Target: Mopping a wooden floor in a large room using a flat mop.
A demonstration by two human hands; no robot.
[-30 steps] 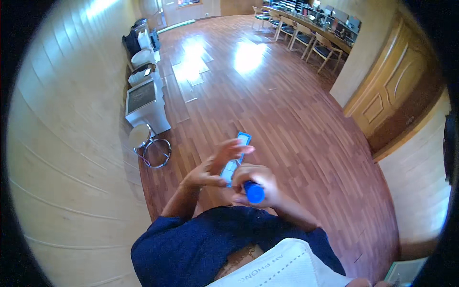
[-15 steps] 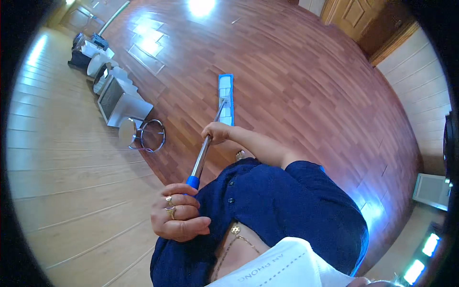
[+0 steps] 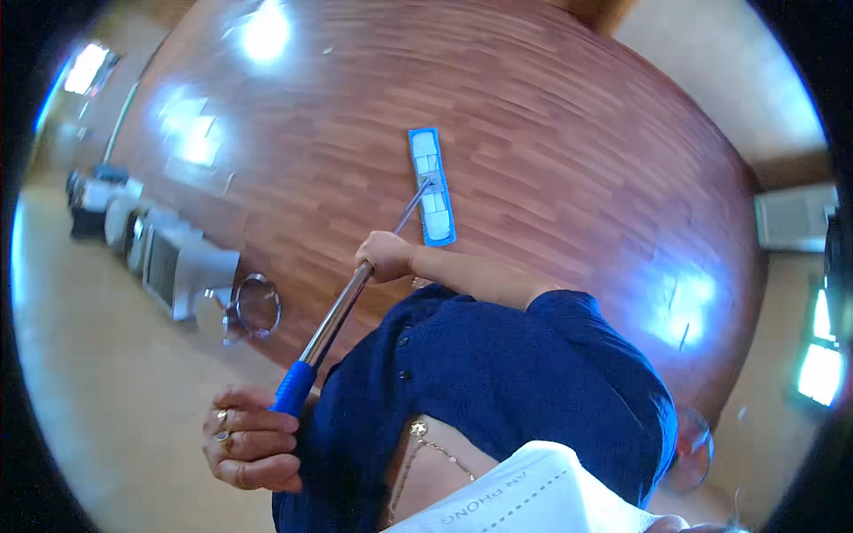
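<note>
A flat mop lies across the view, its metal pole point(image 3: 336, 317) slanting from lower left to upper middle. My left hand point(image 3: 253, 444), with two rings, is closed around the top end of the pole at the blue grip point(image 3: 293, 388). Further down, my right hand point(image 3: 387, 257) is wrapped round the bare pole, the arm reaching across in front of my dark blue top. Beyond it the mop's flat head point(image 3: 435, 222), white plates with a blue border, rests on the wood-look floor point(image 3: 551, 160).
Along the wall at left stand a round stool point(image 3: 213, 313) with a chrome ring, a white box-shaped thing point(image 3: 200, 271) and several other items. A pale cabinet-like object point(image 3: 791, 219) is at the far right. A small pale scrap point(image 3: 328, 51) lies on the floor far ahead.
The view has turned, shifting the room's things. My left hand and the pole's top end have swung left and down in view, while the mop head now tilts the other way.
</note>
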